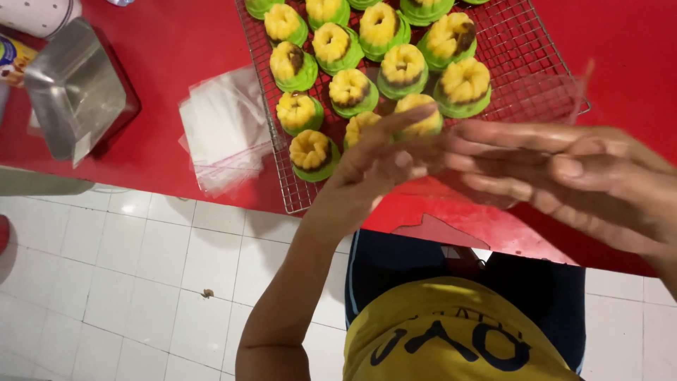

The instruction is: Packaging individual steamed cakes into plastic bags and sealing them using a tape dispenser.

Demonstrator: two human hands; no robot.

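- Shiny metal tin (74,92) — boxy, tilted, on the glossy red table (169,42).
- Loose stack of clear plastic bags (226,130), crinkled.
- Wire cooling rack (525,60) with about seventeen fluted yellow-and-green cakes (349,88).
- Left hand (377,166), fingers extended, touching a cake (421,116) at the rack's near edge.
- Right hand (571,176) — flat, blurred; grip unclear.
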